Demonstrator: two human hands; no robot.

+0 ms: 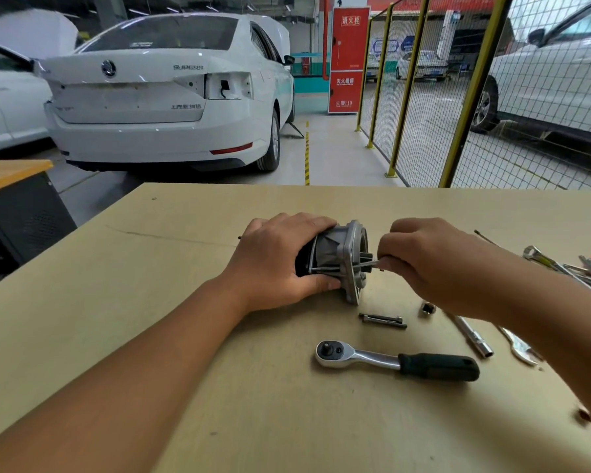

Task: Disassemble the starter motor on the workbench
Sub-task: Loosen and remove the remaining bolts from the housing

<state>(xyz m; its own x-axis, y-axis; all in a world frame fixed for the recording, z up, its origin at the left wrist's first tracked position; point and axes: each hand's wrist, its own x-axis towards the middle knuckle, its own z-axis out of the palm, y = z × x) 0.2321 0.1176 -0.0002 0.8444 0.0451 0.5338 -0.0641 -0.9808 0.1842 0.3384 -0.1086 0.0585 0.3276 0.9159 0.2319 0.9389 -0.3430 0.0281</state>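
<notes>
Starter motor [335,259] lay on its side on the counter [185,336], roughly mid-surface, flanged aluminium end facing right. Left hand [280,261] was wrapped around the dark body of the motor, fingers over the top and thumb on the near side, clamped on it. Right hand [434,257] sat just off the flanged end, fingers curled and pinching a long through bolt [362,264] that stuck out of the flange; bolt shank ran along the housing toward the left hand. Whether the bolt was partly threaded or loose, couldn't tell.

Two loose bolts [382,320] lay side by side on the counter just in front of the flange, touching or nearly so. Ratchet wrench [396,361] with black grip lay nearer the person, head pointing left, apart from the bolts. Small socket [427,308] sat right of the bolts, near the forearm. Extension bar [471,337] ran diagonally beneath the right forearm, partly hidden. Flat wrench [519,346] lay beside it, also partly covered by the arm. More hand tools [574,268] were piled at the right edge of the counter, one with an orange part; details were too blurred to sort.

Beyond the counter: white sedan [164,93], red fire cabinet [347,59], yellow-framed mesh fence [423,107].
</notes>
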